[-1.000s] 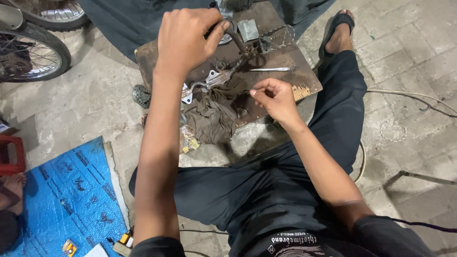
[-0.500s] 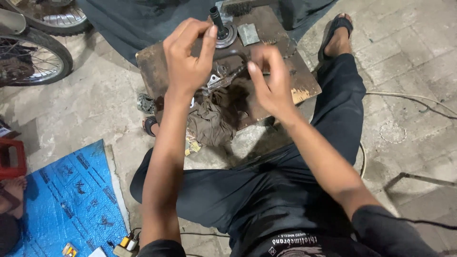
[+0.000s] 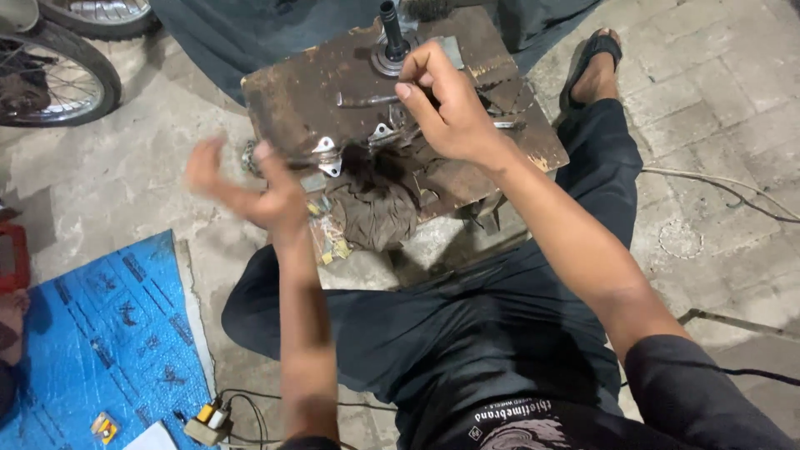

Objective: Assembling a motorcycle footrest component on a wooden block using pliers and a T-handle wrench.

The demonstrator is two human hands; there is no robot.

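Observation:
A rusty brown wooden board (image 3: 292,92) lies on the floor before me, carrying a round metal hub with an upright black shaft (image 3: 390,37), small silvery brackets (image 3: 327,157) and a dirty brown rag (image 3: 375,208). My right hand (image 3: 446,108) hovers over the board just right of the shaft, its fingers curled and pinched; whether they pinch anything is hidden. My left hand (image 3: 250,187) is blurred at the board's left front corner, fingers spread, holding nothing.
A bicycle wheel (image 3: 50,75) stands at the far left. A blue plastic sheet (image 3: 100,333) lies at the lower left with small parts and a wired plug (image 3: 208,417). My sandalled foot (image 3: 596,58) rests right of the board. A cable (image 3: 725,187) runs across the paving.
My left hand has drawn back from the top of the board to its left front corner and opened. My right hand has moved up towards the shaft.

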